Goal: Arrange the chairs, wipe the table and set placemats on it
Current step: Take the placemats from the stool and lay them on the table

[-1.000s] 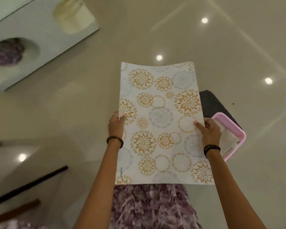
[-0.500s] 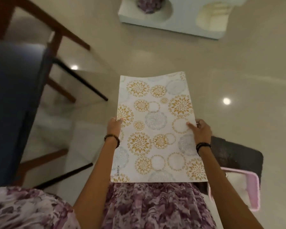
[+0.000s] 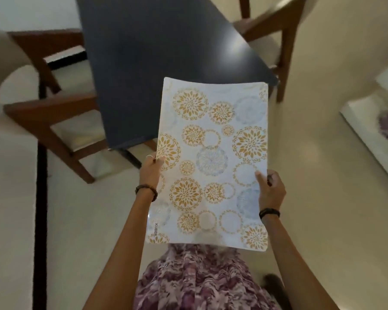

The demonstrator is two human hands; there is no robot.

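Your left hand (image 3: 151, 170) pinches the left edge of the floral placemat (image 3: 211, 162), and your right hand (image 3: 271, 190) grips its right edge, thumb on top. You're carrying it flat, out in front of your patterned skirt (image 3: 199, 278). Its far end overhangs the near corner of the dark table (image 3: 157, 63), with wooden chairs (image 3: 54, 113) on either side. You seem to be at the placemat step; next, lower it squarely onto the tabletop.

The placemat (image 3: 213, 162) is showing a white ground printed with gold leafy medallions, pale blue-grey rosettes and open ring circles, with dark lettering near its left edge. Beyond it the table (image 3: 161, 63) is looking dark slate-grey, the chairs (image 3: 52, 113) are showing reddish-brown wood with cream seats, and the dress (image 3: 202, 283) is showing a purple-and-white mottled print.
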